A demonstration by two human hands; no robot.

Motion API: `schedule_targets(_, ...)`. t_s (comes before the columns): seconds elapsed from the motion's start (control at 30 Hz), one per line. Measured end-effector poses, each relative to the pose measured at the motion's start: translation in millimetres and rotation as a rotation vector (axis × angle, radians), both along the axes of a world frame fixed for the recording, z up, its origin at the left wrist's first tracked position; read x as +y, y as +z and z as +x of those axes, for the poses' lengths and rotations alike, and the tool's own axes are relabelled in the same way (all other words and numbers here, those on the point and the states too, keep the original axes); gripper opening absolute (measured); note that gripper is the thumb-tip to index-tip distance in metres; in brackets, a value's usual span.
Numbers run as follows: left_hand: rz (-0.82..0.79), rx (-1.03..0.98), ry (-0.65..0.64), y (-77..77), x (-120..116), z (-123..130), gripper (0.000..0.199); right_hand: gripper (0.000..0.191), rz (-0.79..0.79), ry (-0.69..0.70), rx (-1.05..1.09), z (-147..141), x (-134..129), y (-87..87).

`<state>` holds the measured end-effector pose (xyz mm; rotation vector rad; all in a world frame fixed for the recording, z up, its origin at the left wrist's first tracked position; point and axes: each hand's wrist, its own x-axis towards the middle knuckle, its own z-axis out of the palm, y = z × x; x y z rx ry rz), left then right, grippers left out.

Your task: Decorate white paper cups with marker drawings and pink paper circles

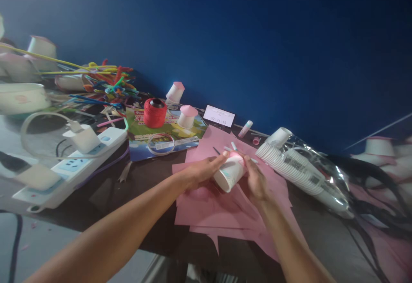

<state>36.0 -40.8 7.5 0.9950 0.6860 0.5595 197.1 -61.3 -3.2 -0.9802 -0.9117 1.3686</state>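
While both my hands are closed around one paper cup (229,173), its open rim tips down toward me and its far end sits under my fingertips. My left hand (204,173) grips one side with the thumb up near that far end, and my right hand (256,183) holds the opposite side. Between my fingers is a pink piece (238,157) against the cup's far end; blur hides whether it is stuck down. I judge that uneven pressure from my two hands could shift it off centre, and that squeezing too hard could dent the thin cup wall. Beneath my hands lie loose pink sheets (193,217), which could slide or crease if my wrists drag over them. Just beyond my fingers, a white stick (234,146) and a dark pointed tip (216,150) are close enough that a careless push might snag the paper or prick me. Past my right hand, a pink-and-white tube (245,129) might roll if knocked, and to that hand's right the sleeve of stacked cups (289,169) could be nudged by my elbow swinging outward.
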Motion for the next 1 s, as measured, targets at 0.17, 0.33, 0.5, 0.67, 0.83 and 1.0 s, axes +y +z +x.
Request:
schedule_targets(0.17, -0.090, -0.035, -0.097, 3.0, 5, -2, 0.072, 0.046, 0.015, 0.060, 0.118, 10, 2, 10.3)
schedule_targets(0.33, -0.266, -0.164, -0.082, 4.5, 12, -5, 0.077, 0.049, 0.053, -0.051, 0.231, 21, 3, 17.2)
schedule_targets(0.5, -0.278, -0.413, 0.147, 5.9, 16, -8, 0.065, 0.048, 0.080, 0.041, 0.269, 13, 2, 13.6)
schedule_targets(0.67, -0.268, -0.528, 0.310, 6.0, 19, -10, 0.037, 0.053, 0.107, 0.147, 0.241, 8, 2, 6.5)
schedule_targets(0.83, -0.268, -0.445, 0.339, 0.4, 21, -11, 0.041, 0.051, 0.192, 0.190, 0.143, 3, -1, 1.0)
schedule_targets(1.0, -0.248, -0.389, 0.260, 1.0, 20, -12, 0.045, 0.042, 0.223, 0.083, 0.089, 3, -1, 1.8)
